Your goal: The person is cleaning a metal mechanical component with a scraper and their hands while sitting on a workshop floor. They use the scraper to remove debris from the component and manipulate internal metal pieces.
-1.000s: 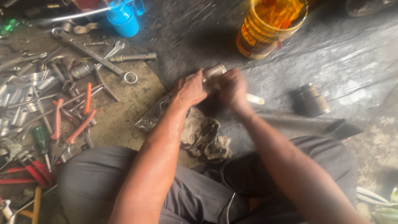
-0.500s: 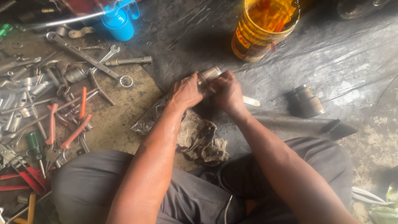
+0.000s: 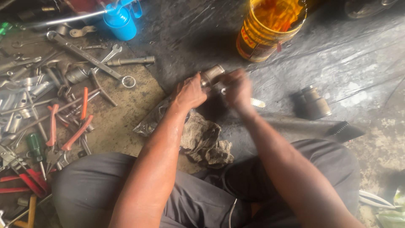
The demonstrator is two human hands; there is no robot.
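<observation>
Hands meet over the dark plastic sheet on the ground: the left hand is clenched around a short metal cylinder, gripping it just above a dirty rag. The right hand is blurred at the cylinder's other end; whether it grips cannot be told. A yellow bucket stands beyond, a second metal cylinder lies to the right, and wrenches and orange-handled pliers lie to the left.
</observation>
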